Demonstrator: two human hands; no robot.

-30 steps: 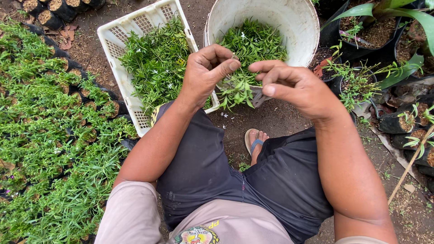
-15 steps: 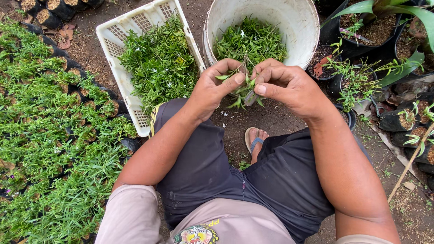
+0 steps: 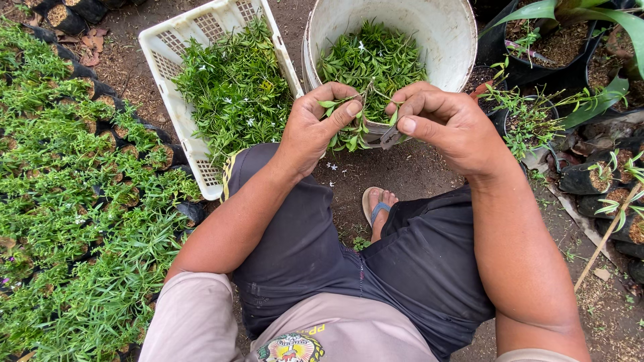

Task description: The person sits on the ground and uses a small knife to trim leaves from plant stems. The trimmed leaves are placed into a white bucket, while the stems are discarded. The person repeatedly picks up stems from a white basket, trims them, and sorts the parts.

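My left hand point(image 3: 316, 121) pinches a small green plant cutting point(image 3: 349, 131) by its stem, leaves hanging below the fingers. My right hand point(image 3: 439, 119) meets it from the right and grips a small grey blade point(image 3: 390, 137) against the same cutting. Both hands hover over the near rim of a white bucket point(image 3: 443, 40) filled with green cuttings point(image 3: 372, 60). To the left stands a white slotted plastic crate point(image 3: 168, 67), tilted, heaped with leafy stems bearing tiny white flowers point(image 3: 235, 87).
Rows of small black nursery bags with green seedlings point(image 3: 74, 201) fill the left side. More potted plants in black bags point(image 3: 597, 174) crowd the right. My foot in a blue-strapped sandal point(image 3: 379, 208) rests on bare soil between my knees.
Both hands have drawn slightly closer together over the bucket's rim. The cutting now hangs lower between the fingers, and fewer leaves stick out above the left thumb.
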